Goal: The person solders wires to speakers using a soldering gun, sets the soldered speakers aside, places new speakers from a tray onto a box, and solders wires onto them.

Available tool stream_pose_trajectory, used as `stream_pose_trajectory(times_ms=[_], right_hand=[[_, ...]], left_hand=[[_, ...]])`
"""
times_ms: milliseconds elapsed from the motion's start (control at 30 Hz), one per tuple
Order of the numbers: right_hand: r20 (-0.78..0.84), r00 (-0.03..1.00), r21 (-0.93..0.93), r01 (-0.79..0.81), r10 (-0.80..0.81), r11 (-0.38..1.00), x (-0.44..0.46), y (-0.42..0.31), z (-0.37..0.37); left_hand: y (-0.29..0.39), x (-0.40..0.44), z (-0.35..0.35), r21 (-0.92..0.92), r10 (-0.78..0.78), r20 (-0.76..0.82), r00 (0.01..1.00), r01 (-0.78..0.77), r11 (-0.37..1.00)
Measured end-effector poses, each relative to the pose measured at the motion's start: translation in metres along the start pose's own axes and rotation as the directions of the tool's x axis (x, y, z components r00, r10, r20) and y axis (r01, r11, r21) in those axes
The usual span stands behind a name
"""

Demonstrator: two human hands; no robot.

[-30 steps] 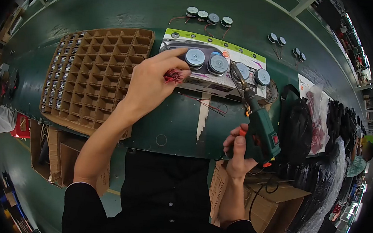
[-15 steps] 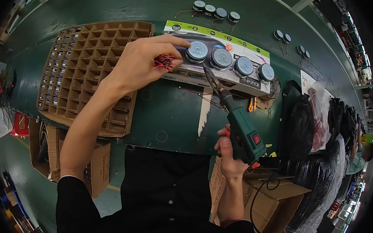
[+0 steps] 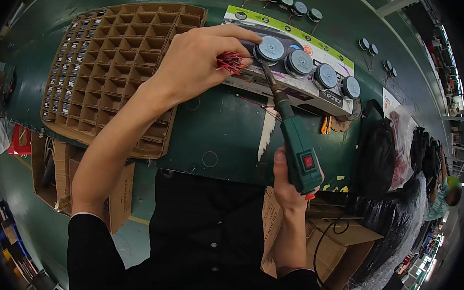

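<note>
My left hand (image 3: 195, 60) closes around a bundle of thin red and black wires (image 3: 230, 62). Its fingertips touch the leftmost small round speaker (image 3: 270, 49), which stands with several speakers in a row on a printed box (image 3: 317, 100). In my right hand (image 3: 286, 182) is a green soldering gun (image 3: 299, 145) with a red switch, held by its handle. Its dark tip meets the lower edge of that leftmost speaker; whether it presses on a terminal is too small to tell. A red-and-black wire (image 3: 252, 101) lies on the bench below the box.
A cardboard divider tray (image 3: 114, 84) with speakers in its left cells lies on the left. More speakers (image 3: 299, 8) with wires rest behind the box. An orange cutter (image 3: 326, 124) and a black bag (image 3: 375, 156) are to the right. Cardboard boxes (image 3: 344, 238) stand below the bench edge.
The soldering gun's tip has come up to the leftmost speaker's edge, and its body is more upright. My left hand stays at that speaker. The whole view has shifted slightly.
</note>
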State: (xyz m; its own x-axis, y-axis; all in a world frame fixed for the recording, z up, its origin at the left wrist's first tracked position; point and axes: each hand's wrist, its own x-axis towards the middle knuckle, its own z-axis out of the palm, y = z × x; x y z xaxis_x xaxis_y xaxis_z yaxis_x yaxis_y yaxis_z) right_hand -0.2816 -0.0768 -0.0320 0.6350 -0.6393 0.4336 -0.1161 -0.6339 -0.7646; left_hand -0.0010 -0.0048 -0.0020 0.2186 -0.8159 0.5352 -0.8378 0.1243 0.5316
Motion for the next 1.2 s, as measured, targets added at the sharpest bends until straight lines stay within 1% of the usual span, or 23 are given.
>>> stream_pose_trajectory(times_ms=[33,100,133,167,200,233,300,433,467,500,533,567,633,700,767,833,933,967,1033,1067,1133,1200], right_hand=[[0.001,1.000,0.000,0.001,-0.001,1.000,-0.001,0.002,-0.001],[0.007,1.000,-0.083,-0.009,0.010,0.996,-0.005,0.006,-0.001],[0.007,1.000,-0.083,-0.008,0.009,0.996,-0.006,0.005,0.000],[-0.006,0.992,0.054,-0.128,0.129,0.990,-0.007,0.003,0.002],[-0.002,0.969,0.191,-0.241,0.246,0.952,-0.007,0.001,0.003],[0.000,0.970,0.190,-0.240,0.245,0.952,-0.007,0.000,0.002],[0.040,0.963,0.080,-0.270,0.267,0.960,-0.009,-0.002,-0.002],[0.096,0.957,0.033,-0.278,0.274,0.960,-0.014,0.000,-0.008],[0.072,0.951,0.244,-0.310,0.302,0.919,-0.011,-0.006,-0.010],[0.054,0.942,0.446,-0.319,0.331,0.836,-0.009,-0.010,-0.011],[0.024,0.943,0.566,-0.286,0.331,0.774,-0.011,-0.016,-0.013],[0.026,0.943,0.565,-0.287,0.331,0.773,-0.012,-0.015,-0.015],[-0.010,0.971,0.472,-0.205,0.238,0.857,-0.015,-0.013,-0.017],[-0.002,0.970,0.452,-0.218,0.245,0.865,-0.017,-0.012,-0.015],[0.013,0.969,0.435,-0.229,0.249,0.871,-0.018,-0.012,-0.012],[-0.011,0.945,0.501,-0.278,0.327,0.820,-0.019,-0.014,-0.008],[0.012,0.955,0.528,-0.257,0.296,0.809,-0.018,-0.013,-0.004],[0.013,0.955,0.528,-0.259,0.298,0.809,-0.017,-0.011,-0.004],[0.049,0.958,0.427,-0.275,0.282,0.861,-0.015,-0.008,-0.001],[0.051,0.958,0.426,-0.277,0.283,0.861,-0.013,-0.008,-0.001],[0.028,0.934,0.450,-0.330,0.356,0.830,-0.009,-0.012,0.000],[0.020,0.932,0.418,-0.337,0.363,0.844,-0.007,-0.013,0.002]], left_hand=[[0.001,0.000,0.001,0.000,-0.001,-0.001,1.000,0.001,1.000],[0.003,0.000,0.002,0.000,-0.021,-0.014,1.000,0.021,1.000],[0.004,0.001,0.003,0.001,-0.020,-0.015,1.000,0.020,1.000],[0.004,0.001,0.004,0.012,-0.019,-0.021,1.000,0.019,1.000],[0.004,0.001,0.004,0.025,-0.018,-0.028,0.999,0.019,1.000],[0.004,0.002,0.004,0.025,-0.020,-0.030,0.999,0.021,0.999],[0.004,0.002,0.005,0.020,-0.014,-0.039,0.999,0.015,1.000],[0.003,0.001,0.006,0.052,0.009,-0.040,0.999,-0.007,0.999],[0.004,0.001,0.006,0.048,0.005,-0.040,0.999,-0.003,0.999],[0.004,0.001,0.006,0.046,0.002,-0.042,0.999,0.000,0.999],[0.003,0.002,0.006,0.047,0.002,-0.043,0.999,0.000,0.999],[0.002,0.001,0.006,0.048,0.009,-0.048,0.999,-0.007,0.999],[0.002,0.001,0.007,0.045,0.019,-0.049,0.999,-0.017,0.999],[0.002,0.001,0.006,0.025,-0.008,-0.038,0.999,0.009,1.000],[0.003,0.002,0.006,0.033,-0.003,-0.037,0.999,0.004,0.999],[0.003,0.001,0.006,0.044,-0.001,-0.039,0.999,0.003,0.999],[0.002,0.001,0.007,0.035,-0.002,-0.041,0.999,0.003,0.999],[0.000,0.002,0.007,0.037,0.020,-0.054,0.998,-0.019,0.999],[0.000,0.002,0.008,0.037,0.044,-0.063,0.997,-0.042,0.998],[0.001,0.002,0.007,0.028,0.026,-0.051,0.998,-0.024,0.999],[0.001,0.001,0.007,0.019,0.002,-0.041,0.999,-0.001,1.000],[-0.001,0.001,0.008,0.023,0.028,-0.054,0.998,-0.026,0.999]])
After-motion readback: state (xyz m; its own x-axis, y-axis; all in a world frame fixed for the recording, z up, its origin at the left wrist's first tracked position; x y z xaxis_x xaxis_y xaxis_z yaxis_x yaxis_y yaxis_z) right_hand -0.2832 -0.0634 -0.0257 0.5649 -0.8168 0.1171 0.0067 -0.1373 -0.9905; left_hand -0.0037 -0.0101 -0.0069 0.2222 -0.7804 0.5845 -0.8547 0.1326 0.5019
